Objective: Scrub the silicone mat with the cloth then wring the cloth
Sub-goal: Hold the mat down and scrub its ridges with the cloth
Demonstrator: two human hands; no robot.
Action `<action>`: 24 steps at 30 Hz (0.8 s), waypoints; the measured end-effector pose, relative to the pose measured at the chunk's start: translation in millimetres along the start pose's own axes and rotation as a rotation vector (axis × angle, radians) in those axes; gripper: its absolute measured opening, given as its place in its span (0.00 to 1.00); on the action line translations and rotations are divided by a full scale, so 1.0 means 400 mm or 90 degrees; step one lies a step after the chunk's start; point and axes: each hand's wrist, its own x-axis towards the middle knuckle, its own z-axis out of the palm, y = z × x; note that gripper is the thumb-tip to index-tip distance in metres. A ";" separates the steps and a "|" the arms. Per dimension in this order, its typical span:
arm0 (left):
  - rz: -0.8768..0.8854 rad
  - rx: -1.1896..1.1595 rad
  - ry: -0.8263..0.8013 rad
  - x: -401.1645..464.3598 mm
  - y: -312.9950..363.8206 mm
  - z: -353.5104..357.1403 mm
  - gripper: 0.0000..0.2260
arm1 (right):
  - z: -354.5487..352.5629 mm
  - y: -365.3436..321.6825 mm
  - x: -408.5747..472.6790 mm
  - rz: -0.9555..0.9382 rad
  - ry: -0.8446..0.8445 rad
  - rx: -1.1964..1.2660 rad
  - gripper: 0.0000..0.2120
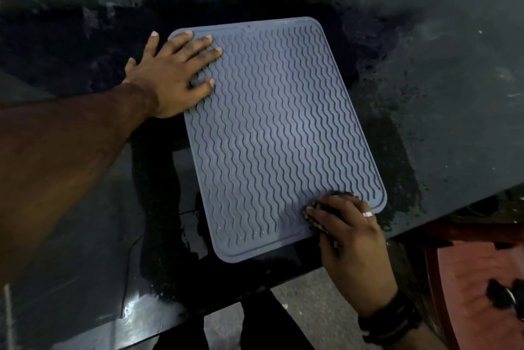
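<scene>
Silicone mat (272, 134) runs lengthwise away from my right hand (348, 239), which grips the cloth (314, 220) at its near corner; flat left hand (173, 74) pins the far corner.

Silver ring (368, 214) on right hand (351, 239); dark bands (388, 321) at wrist; left forearm bare.

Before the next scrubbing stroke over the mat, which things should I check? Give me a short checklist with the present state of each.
1. Left hand presses the silicone mat flat at its far left corner: ok.
2. Right hand has its grip on the cloth: ok.
3. Cloth touches the mat, near corner: ok.
4. Mat lies wholly on the countertop: ok.
5. Cloth wet enough: cannot tell.
</scene>
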 end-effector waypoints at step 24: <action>0.042 0.024 0.025 0.141 0.125 -0.025 0.40 | -0.080 0.008 0.407 -0.124 0.138 0.071 0.17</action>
